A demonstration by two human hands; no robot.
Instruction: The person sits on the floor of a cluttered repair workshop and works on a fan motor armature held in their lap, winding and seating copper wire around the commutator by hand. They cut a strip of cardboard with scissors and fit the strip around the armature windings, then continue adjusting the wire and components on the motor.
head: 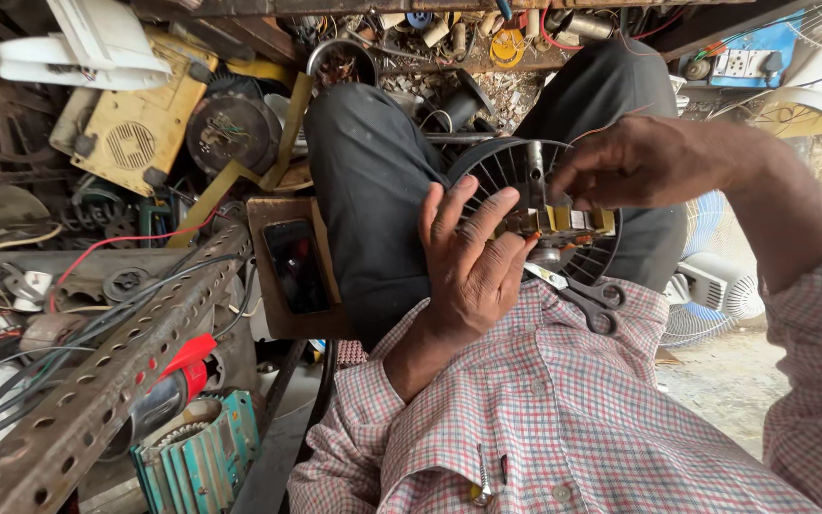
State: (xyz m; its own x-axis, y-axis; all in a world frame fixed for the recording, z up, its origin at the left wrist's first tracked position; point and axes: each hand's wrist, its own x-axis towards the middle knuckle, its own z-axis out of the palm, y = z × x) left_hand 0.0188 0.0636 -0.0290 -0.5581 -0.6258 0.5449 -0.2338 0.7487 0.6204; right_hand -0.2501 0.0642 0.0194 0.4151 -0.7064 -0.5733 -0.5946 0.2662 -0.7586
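A round black fan motor housing (501, 167) with radial ribs rests on my lap, over dark trousers (368, 190). My left hand (473, 262) lies flat against its near side, fingers spread, steadying it. My right hand (635, 162) reaches in from the right, and its fingertips pinch at the yellow-wrapped winding (573, 221) inside the housing. Thin copper-coloured wire runs up from the winding past my right hand. A pair of scissors (587, 300) lies on my checked shirt just below the housing.
A dark phone (295, 265) lies on a wooden block at my left knee. A perforated metal angle bar (97, 400) crosses lower left, with a red-capped tool (183, 366) and a teal finned motor casing (204, 455). Motor parts clutter the floor. White fan pieces (715, 290) sit at right.
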